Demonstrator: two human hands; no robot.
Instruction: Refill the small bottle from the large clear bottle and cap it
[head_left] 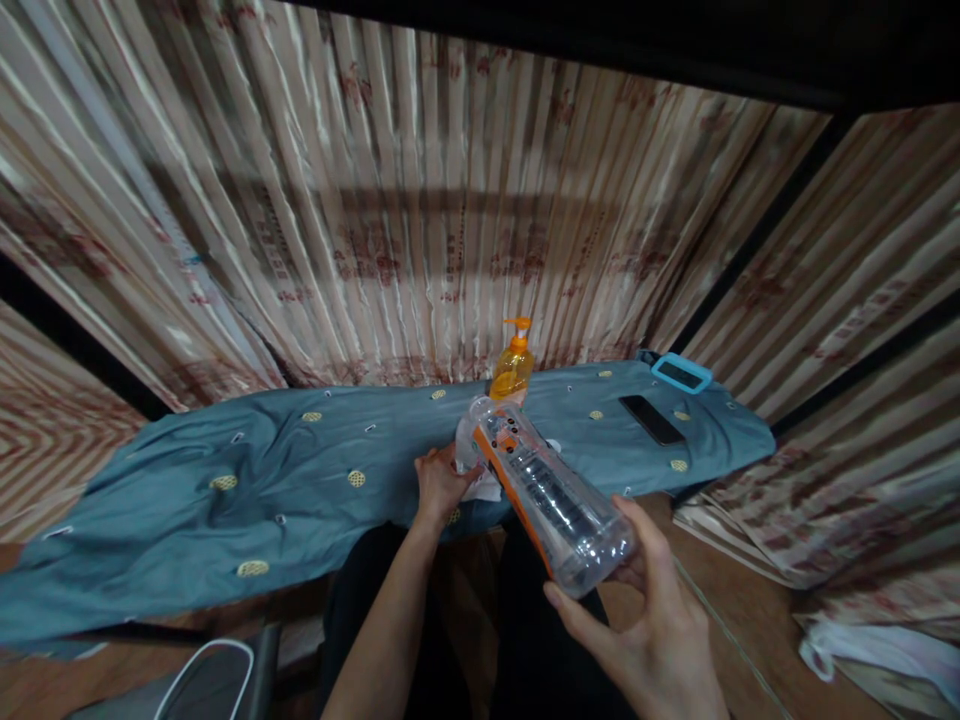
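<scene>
My right hand [652, 610] grips the base end of a large clear plastic bottle [559, 500] with an orange label. The bottle is tilted, its narrower end up and to the left, above the cloth's front edge. At that end my left hand [439, 485] is closed around a translucent plastic piece [466, 440], whose exact kind I cannot make out. Beneath it lies something white [486, 486], partly hidden by the bottle. Just behind the bottle stands an amber pump bottle [513, 370] with an orange pump head.
A teal patterned cloth [300, 510] covers the long, narrow surface. On its right lie a dark phone [651, 420] and a blue-framed pouch [681, 373]. Pleated curtains [420, 230] hang behind, with dark frame bars [757, 230] at the right. A grey item with a white loop [214, 680] sits lower left.
</scene>
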